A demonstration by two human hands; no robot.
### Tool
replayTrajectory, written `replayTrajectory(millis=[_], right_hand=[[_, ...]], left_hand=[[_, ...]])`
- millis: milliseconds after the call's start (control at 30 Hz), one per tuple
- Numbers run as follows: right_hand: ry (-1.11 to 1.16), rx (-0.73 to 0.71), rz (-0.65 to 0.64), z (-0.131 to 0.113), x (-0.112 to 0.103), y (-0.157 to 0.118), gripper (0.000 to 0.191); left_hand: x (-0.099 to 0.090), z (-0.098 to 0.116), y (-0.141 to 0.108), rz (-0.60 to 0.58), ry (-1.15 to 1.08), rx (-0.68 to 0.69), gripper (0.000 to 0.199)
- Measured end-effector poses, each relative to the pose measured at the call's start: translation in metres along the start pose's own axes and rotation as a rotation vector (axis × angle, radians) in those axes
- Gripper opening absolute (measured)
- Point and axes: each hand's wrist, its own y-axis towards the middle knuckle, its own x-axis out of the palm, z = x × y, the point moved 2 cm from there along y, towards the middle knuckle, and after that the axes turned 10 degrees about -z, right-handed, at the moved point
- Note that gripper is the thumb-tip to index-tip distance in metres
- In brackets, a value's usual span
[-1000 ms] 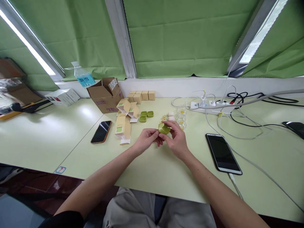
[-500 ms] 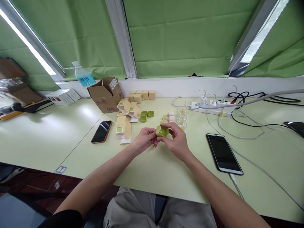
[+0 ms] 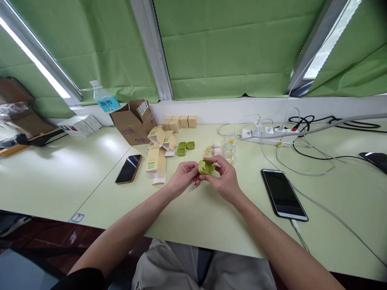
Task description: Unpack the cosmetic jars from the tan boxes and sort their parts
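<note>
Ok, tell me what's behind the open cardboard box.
A clear bottle with a blue label rises behind it, against the green blind. The cardboard box hides the bottle's base and whatever else stands directly behind.

On the table (image 3: 193, 221), a small case (image 3: 207, 166) sits between the left hand (image 3: 185, 177) and the right hand (image 3: 225, 179), with other small cases (image 3: 181, 152) behind it to the left and, behind it, small loose pieces (image 3: 207, 151), blocks (image 3: 217, 151) and containers (image 3: 230, 149) from left to right. Opened cartons (image 3: 156, 161) lie left of those cases, a phone (image 3: 128, 169) left of the cartons, and a cardboard box (image 3: 134, 123) and closed boxes (image 3: 183, 122) behind them near the wall (image 3: 211, 112). Right of the hands lies another phone (image 3: 284, 194), with a power strip (image 3: 272, 137) behind it.
</note>
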Motion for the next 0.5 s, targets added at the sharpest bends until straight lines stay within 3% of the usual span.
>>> replayTrajectory(millis=[167,233,300,400,500], right_hand=[[-0.129,-0.004,0.062,0.001,0.001,0.0,0.044],[-0.175,-0.016,0.069,0.002,0.002,-0.001,0.033],[-0.224,-0.047,0.036,0.003,0.002,-0.002,0.022],[-0.204,-0.063,-0.041,0.003,0.001,-0.001,0.023],[-0.163,-0.028,-0.031,0.003,-0.003,0.0,0.018]], left_hand=[[0.002,0.004,-0.001,-0.007,-0.039,0.133,0.05],[0.0,0.004,-0.002,0.0,-0.014,0.148,0.058],[-0.004,0.003,-0.001,0.029,0.057,0.144,0.06],[-0.01,0.001,0.001,0.075,0.132,0.151,0.056],[-0.009,-0.003,0.002,0.06,0.168,0.156,0.056]])
